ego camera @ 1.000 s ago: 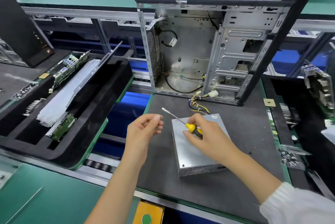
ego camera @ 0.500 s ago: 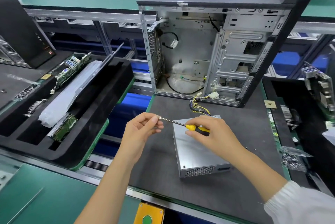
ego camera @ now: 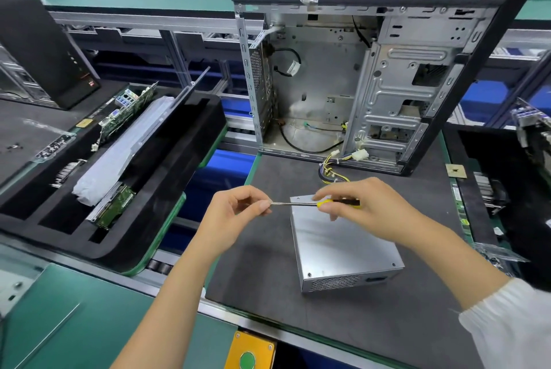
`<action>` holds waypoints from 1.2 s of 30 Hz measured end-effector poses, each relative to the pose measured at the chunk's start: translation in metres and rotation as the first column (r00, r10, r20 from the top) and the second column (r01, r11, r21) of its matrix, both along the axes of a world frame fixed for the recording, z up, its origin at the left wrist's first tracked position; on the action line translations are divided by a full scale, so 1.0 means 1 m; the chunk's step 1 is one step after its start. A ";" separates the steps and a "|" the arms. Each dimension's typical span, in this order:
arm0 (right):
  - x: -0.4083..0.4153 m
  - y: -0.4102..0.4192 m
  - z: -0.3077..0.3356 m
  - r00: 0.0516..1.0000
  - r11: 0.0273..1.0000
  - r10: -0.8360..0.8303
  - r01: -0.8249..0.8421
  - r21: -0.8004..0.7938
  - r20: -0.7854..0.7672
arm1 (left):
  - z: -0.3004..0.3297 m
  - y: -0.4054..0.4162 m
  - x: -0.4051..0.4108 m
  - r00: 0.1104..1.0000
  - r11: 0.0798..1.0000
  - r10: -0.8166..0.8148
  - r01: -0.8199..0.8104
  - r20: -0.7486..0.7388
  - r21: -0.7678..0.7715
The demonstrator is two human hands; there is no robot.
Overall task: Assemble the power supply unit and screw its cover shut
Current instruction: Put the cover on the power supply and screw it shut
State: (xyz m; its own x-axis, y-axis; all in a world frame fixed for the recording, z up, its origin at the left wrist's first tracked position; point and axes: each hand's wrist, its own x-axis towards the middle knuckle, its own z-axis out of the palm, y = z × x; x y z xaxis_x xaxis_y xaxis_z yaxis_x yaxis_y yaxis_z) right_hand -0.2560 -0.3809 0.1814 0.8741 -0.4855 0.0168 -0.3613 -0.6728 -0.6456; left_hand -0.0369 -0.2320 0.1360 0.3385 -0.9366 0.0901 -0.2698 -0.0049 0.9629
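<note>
Right hand (ego camera: pixel 366 210) gripping yellow screwdriver (ego camera: pixel 316 204) flat above metal box (ego camera: pixel 343 246). Left hand (ego camera: pixel 235 213) fingers curled, pinching its tip. Open computer case (ego camera: pixel 372 82) far behind.

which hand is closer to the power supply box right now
Right. The right hand holds the screwdriver directly over the far end of the power supply box. The left hand pinches the screwdriver tip off the box's left side, above the mat.

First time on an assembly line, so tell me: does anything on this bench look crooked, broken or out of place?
Nothing looks broken or spilled. The power supply unit lies askew on the mat, outside the open computer case, wires trailing.
</note>
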 end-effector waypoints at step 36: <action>-0.003 -0.033 0.026 0.981 0.957 -0.147 0.108 0.268 0.130 | -0.021 -0.017 -0.032 0.940 0.959 0.239 -0.268 -0.245 -0.091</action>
State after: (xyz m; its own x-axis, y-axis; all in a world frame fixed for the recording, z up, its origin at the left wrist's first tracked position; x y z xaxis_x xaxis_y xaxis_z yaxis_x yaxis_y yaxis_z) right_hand -0.2585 -0.4138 0.2078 0.8018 -0.5975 -0.0008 -0.3217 -0.4305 -0.8433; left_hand -0.0690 -0.2492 0.1152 0.5880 -0.8039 0.0892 -0.0469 0.0763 0.9960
